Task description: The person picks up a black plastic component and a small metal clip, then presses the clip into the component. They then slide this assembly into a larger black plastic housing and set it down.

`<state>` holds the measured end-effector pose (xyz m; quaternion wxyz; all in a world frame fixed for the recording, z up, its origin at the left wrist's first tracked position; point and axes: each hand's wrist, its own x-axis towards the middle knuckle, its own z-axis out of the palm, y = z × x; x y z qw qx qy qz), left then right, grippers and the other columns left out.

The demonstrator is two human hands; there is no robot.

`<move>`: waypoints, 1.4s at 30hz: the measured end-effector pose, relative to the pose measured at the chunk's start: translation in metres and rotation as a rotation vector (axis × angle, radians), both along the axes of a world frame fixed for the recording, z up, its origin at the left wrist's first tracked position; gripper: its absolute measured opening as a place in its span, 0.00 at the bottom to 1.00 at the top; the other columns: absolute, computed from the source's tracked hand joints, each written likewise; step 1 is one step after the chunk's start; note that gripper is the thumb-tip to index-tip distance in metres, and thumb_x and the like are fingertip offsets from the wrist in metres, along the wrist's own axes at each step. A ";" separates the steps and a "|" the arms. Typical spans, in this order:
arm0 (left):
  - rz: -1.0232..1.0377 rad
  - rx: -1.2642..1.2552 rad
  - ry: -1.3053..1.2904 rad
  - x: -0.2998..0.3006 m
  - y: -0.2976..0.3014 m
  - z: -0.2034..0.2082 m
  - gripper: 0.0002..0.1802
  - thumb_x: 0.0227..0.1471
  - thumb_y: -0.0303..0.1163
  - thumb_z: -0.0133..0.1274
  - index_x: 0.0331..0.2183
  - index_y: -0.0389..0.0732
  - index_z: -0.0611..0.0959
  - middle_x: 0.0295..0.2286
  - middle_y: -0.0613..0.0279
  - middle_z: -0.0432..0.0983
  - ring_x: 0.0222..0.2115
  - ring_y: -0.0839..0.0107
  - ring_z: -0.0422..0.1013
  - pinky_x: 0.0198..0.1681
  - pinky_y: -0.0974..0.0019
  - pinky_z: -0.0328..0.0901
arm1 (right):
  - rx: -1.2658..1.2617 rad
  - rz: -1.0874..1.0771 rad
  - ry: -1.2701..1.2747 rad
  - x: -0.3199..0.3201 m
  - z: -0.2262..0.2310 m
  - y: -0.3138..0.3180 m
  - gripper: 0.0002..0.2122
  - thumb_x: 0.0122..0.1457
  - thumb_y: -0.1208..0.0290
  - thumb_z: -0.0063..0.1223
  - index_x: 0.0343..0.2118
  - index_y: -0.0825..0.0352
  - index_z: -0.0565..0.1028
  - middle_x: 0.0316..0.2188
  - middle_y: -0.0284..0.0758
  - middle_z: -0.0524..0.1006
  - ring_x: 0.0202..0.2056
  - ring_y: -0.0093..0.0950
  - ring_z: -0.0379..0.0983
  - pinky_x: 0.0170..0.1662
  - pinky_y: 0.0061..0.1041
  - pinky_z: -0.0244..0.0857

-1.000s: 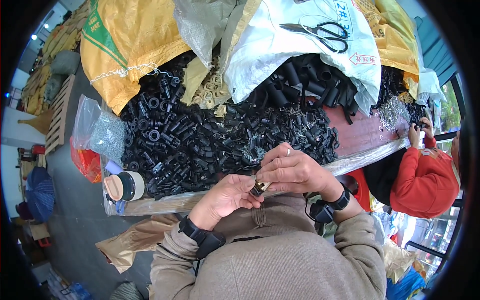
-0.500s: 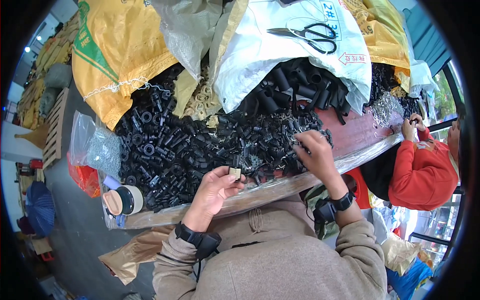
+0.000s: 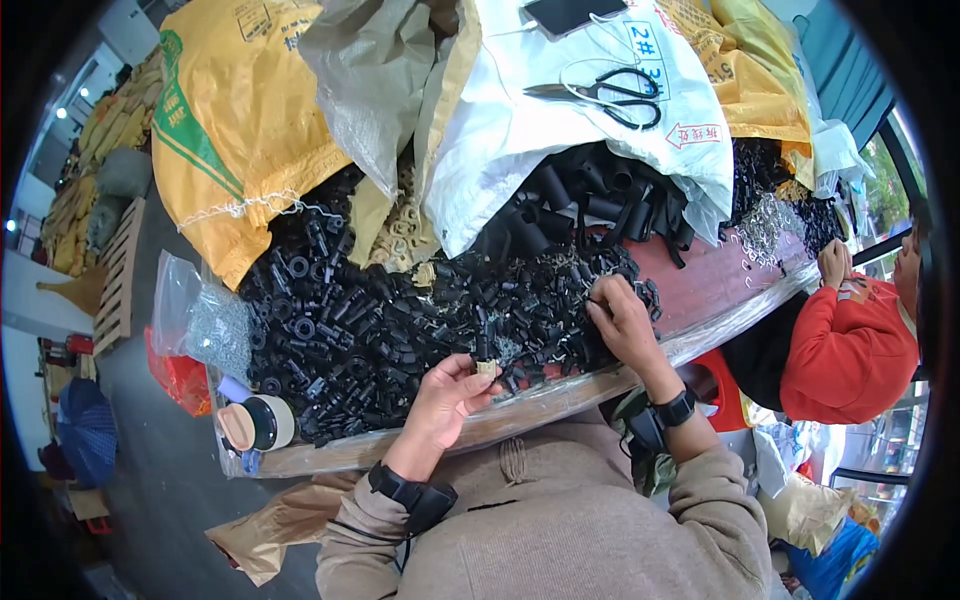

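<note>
My left hand point(image 3: 447, 398) pinches a small beige plastic piece point(image 3: 486, 368) between thumb and fingertips, over the near edge of the table. A black part point(image 3: 484, 338) shows just above the piece; whether the two are joined I cannot tell. To the right, my right hand point(image 3: 626, 322) reaches down at the heap of small black plastic parts point(image 3: 420, 320). Its fingers are curled together at the heap's right side, and anything between them is hidden. Mixed in near the middle are small silvery metal bits point(image 3: 507, 350).
Sacks lie across the back: a yellow one point(image 3: 250, 100) and a white one point(image 3: 480, 190), spilling black tubes point(image 3: 545, 190). Scissors point(image 3: 600, 95) and a phone point(image 3: 575, 12) rest on the white sack. A cup point(image 3: 265, 422) stands front left. A person in red point(image 3: 850, 350) sits at the right.
My right hand has lowered onto the heap, and its spread fingers have curled together. My left hand has moved slightly right and down, keeping the beige piece. The view has shifted a little.
</note>
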<state>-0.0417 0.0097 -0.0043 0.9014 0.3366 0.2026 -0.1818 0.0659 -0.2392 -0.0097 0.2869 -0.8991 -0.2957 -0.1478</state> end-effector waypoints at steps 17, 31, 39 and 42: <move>-0.113 0.086 -0.084 0.009 -0.021 0.016 0.14 0.43 0.27 0.53 0.35 0.34 0.74 0.31 0.57 0.73 0.27 0.69 0.72 0.29 0.75 0.67 | 0.963 0.280 1.249 -0.041 0.036 0.034 0.05 0.51 0.75 0.48 0.29 0.68 0.68 0.21 0.27 0.68 0.22 0.16 0.66 0.27 0.14 0.62; -0.159 0.092 -0.066 0.006 -0.026 0.019 0.13 0.44 0.31 0.52 0.34 0.36 0.75 0.28 0.62 0.73 0.28 0.73 0.71 0.31 0.73 0.67 | 0.525 0.236 0.361 -0.064 0.053 0.063 0.08 0.43 0.79 0.55 0.29 0.67 0.72 0.25 0.33 0.68 0.25 0.22 0.64 0.23 0.17 0.58; -0.205 0.000 -0.080 0.006 -0.030 0.025 0.12 0.47 0.33 0.49 0.33 0.36 0.75 0.27 0.62 0.73 0.28 0.73 0.71 0.31 0.73 0.67 | 0.458 0.261 0.210 -0.062 0.038 0.059 0.10 0.42 0.80 0.54 0.31 0.68 0.72 0.25 0.36 0.67 0.26 0.27 0.66 0.26 0.20 0.61; -0.199 0.073 -0.080 0.010 -0.026 0.018 0.11 0.47 0.32 0.48 0.32 0.36 0.75 0.27 0.61 0.73 0.27 0.74 0.71 0.30 0.74 0.66 | 0.433 0.275 0.227 -0.055 0.037 0.060 0.09 0.42 0.80 0.54 0.29 0.68 0.72 0.25 0.36 0.68 0.25 0.27 0.65 0.26 0.21 0.60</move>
